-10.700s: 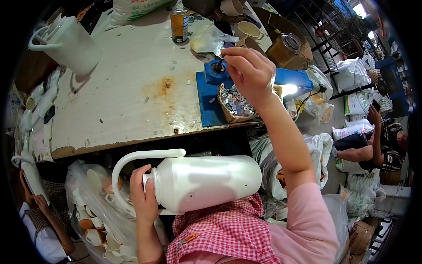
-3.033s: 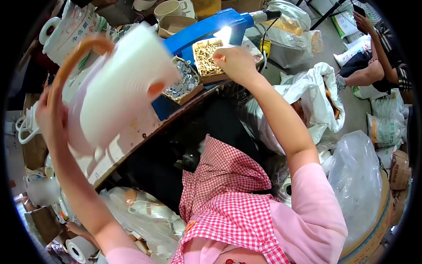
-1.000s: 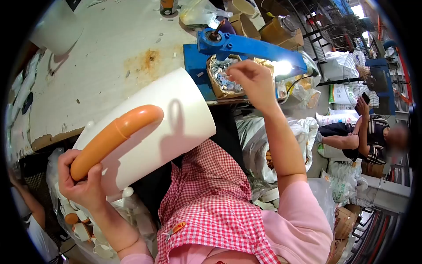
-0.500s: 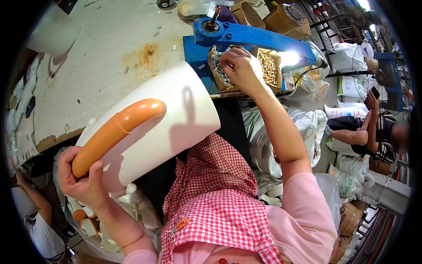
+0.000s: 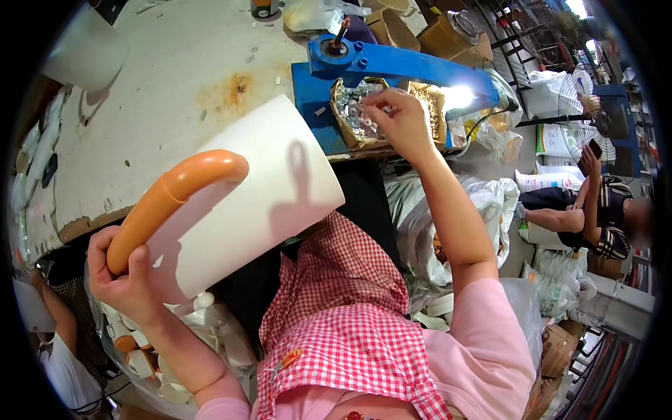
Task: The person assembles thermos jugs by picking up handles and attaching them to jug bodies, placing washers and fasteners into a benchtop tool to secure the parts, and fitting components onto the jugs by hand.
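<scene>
So over in the upper left a pale vessel [image 5: 87, 52] is sitting on the worn tabletop [image 5: 168, 112], and down in the lower left another person [image 5: 66, 374] in a white top is showing at the edge. Next to them a clear plastic bag [image 5: 143, 364] is holding a jumble of white and orange pieces. The left hand [image 5: 122, 280] is wrapping its grip snugly around the lower end of a chunky orange handle [image 5: 168, 192], and the big white container [image 5: 280, 189] that handle belongs to is slanting across the left-centre of the frame, wide end pointing right. Below it a red checked apron [image 5: 336, 329] is filling the bottom middle. Up top, a blue metal arm [image 5: 420, 66] is stretching rightward above a carton of small metallic bits [image 5: 357, 115] and a carton of brass-coloured bits [image 5: 435, 105]. The right hand [image 5: 402, 126] is hovering at the metallic bits, its grip looking narrow, though I can't tell if the fingertips are pinching anything. A bright lamp [image 5: 458, 96] is glowing right by the arm, a white sack [image 5: 490, 210] is slumping lower down, and at the far right a seated person [image 5: 609, 203] is holding a dark phone [image 5: 595, 148].
</scene>
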`<action>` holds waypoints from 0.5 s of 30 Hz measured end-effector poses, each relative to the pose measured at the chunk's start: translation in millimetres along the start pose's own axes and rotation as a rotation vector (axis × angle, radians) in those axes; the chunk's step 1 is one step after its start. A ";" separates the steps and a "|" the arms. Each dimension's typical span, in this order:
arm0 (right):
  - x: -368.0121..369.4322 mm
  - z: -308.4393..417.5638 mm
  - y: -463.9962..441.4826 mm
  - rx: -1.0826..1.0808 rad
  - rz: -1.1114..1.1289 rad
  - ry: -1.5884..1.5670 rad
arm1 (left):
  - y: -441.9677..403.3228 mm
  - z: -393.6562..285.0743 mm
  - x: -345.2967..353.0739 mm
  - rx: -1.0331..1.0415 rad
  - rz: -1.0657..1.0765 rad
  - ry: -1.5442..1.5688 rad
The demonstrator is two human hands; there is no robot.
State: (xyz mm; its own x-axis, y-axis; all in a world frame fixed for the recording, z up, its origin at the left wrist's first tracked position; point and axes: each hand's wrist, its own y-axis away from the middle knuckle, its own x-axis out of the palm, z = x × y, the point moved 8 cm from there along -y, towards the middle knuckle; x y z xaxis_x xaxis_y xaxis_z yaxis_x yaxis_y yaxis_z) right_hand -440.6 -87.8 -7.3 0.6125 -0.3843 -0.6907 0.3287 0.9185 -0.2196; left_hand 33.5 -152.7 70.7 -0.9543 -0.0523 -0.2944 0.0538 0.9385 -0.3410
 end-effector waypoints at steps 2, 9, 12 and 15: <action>-12.0 25.7 5.6 0.035 -0.002 0.023 | 1.0 0.8 -0.2 -0.006 0.001 -0.002; -65.0 110.6 -37.1 -0.406 -0.381 -0.244 | -3.1 -10.9 13.8 -0.051 0.014 0.016; -64.2 132.9 -55.7 -0.571 -0.403 -0.219 | -3.3 -17.0 19.4 -0.014 0.008 -0.023; -52.9 152.0 -55.8 -0.829 -0.403 0.081 | -1.2 -17.8 20.1 -0.034 0.013 -0.006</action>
State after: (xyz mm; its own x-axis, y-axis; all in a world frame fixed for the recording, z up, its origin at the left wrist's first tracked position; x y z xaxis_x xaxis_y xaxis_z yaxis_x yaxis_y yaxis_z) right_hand -382.1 -132.7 146.3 0.5014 -0.7100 -0.4945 -0.1325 0.5018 -0.8548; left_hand 9.1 -148.8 81.1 -0.9519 -0.0418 -0.3036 0.0561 0.9501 -0.3068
